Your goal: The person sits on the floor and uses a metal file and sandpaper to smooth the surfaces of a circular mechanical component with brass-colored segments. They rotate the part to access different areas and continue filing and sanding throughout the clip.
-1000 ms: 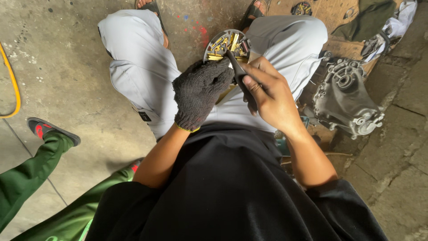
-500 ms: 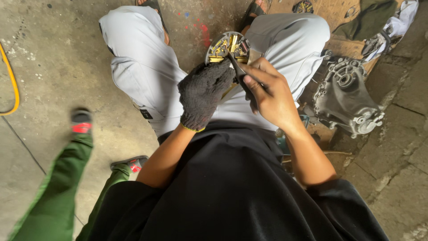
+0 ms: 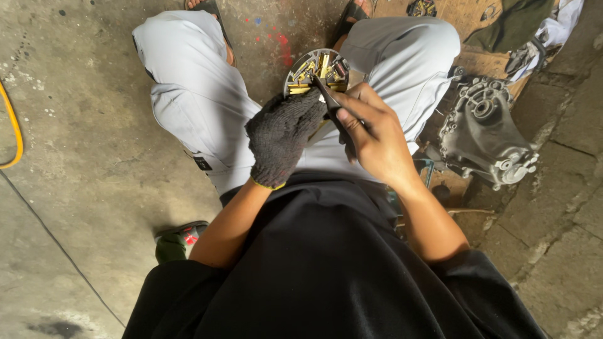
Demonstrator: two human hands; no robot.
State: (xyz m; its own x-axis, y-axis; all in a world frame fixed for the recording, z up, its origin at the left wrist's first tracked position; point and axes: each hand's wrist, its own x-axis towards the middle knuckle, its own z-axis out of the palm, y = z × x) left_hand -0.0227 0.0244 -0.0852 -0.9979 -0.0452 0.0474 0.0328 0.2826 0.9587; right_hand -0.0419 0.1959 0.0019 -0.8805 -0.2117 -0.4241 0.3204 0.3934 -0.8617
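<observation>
The left hand [image 3: 282,141], in a dark knitted glove with a yellow cuff edge, is closed around the near side of a round metal part [image 3: 317,72] and holds it up between the person's knees. The part is a disc with brass-coloured pieces set in a ring on its face; its lower half is hidden behind the glove. The bare right hand [image 3: 374,135] is wrapped tight around the dark handle of a slim tool [image 3: 330,100], fingers curled, and the tool's tip touches the face of the disc near its middle. The two hands sit just beside each other, the tool crossing the gap between them.

Below them lie the person's light grey trousers [image 3: 195,94] and a black shirt [image 3: 326,270]. The feet, in sandals [image 3: 352,16], rest on the concrete floor [image 3: 75,157]. To the right, well apart from the hands, a grey cast-metal engine casing [image 3: 483,135] lies on the floor, with rags [image 3: 527,25] beyond it. At the left edge a yellow hose [image 3: 16,135] curves, and a shoe in a green trouser leg [image 3: 176,242], another person's, shows near the left elbow.
</observation>
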